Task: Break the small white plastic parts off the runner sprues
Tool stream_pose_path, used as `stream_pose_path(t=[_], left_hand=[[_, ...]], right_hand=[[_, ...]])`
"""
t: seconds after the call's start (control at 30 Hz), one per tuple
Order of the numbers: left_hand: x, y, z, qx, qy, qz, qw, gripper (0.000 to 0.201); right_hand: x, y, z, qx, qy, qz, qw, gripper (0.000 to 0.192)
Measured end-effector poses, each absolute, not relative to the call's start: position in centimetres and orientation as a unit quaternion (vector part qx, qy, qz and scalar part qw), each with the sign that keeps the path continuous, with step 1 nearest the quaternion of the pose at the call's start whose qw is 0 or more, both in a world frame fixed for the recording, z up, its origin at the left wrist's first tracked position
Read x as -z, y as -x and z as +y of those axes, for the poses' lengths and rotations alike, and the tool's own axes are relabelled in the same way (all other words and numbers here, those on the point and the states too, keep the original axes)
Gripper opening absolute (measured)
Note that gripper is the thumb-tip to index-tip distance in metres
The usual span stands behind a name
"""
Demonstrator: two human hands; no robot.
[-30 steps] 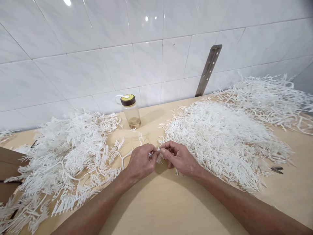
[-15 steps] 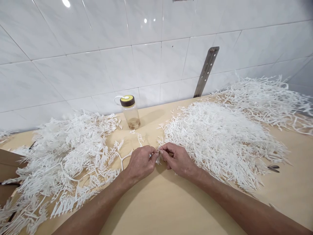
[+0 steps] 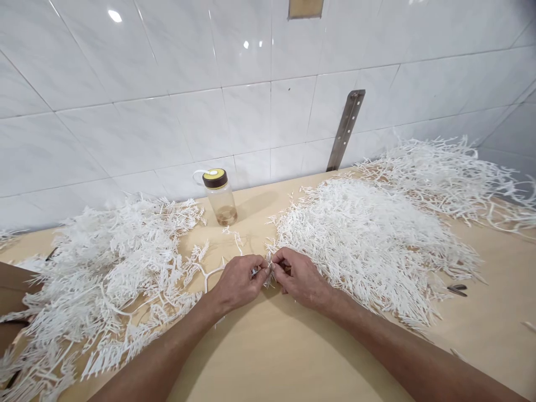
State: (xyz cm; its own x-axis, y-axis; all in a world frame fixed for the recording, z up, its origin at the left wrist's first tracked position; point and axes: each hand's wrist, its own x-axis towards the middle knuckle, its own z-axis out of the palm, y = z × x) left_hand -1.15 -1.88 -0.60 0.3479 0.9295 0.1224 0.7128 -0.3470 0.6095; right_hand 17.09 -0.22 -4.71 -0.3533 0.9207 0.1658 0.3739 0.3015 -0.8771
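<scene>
My left hand (image 3: 245, 282) and my right hand (image 3: 299, 276) meet fingertip to fingertip over the middle of the table, both pinched closed. Between them is a small white plastic piece, mostly hidden by the fingers. A white branched plastic sprue (image 3: 206, 273) lies just left of my left hand, partly under it. Right beyond my right hand spreads a broad heap of small white plastic pieces (image 3: 352, 234). Another heap of white branching sprues (image 3: 134, 251) covers the table on the left.
A clear bottle with a yellow and dark lid (image 3: 221, 198) stands near the wall. A perforated metal bracket (image 3: 345, 131) leans upright behind. More white strands (image 3: 444, 173) lie at the back right. A small dark tool (image 3: 457, 290) sits at right, a cardboard box (image 3: 17, 301) at left.
The view has shifted slightly, so the surroundings sit a little lower and further left. Both hands stay pinched together, with only small movement of the fingers.
</scene>
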Motion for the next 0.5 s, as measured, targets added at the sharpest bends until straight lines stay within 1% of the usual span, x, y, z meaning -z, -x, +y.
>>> stream_pose_path(t=[0.23,0.37,0.5], left_hand=[[0.8,1.1,-1.9,-0.240,-0.786,0.501,0.271,0.024],[0.8,1.3,-1.6,-0.241,-0.780,0.499,0.292,0.024],[0.1,1.8,-1.6,-0.236,-0.777,0.506,0.291,0.023]], right_hand=[[4.0,-17.0,-0.4,-0.332,0.450,-0.767,0.314,0.007],[3.7,-16.5,-0.5,-0.274,0.472,-0.783,0.298,0.007],[3.6,-16.0,-0.3,-0.254,0.486,-0.785,0.289,0.008]])
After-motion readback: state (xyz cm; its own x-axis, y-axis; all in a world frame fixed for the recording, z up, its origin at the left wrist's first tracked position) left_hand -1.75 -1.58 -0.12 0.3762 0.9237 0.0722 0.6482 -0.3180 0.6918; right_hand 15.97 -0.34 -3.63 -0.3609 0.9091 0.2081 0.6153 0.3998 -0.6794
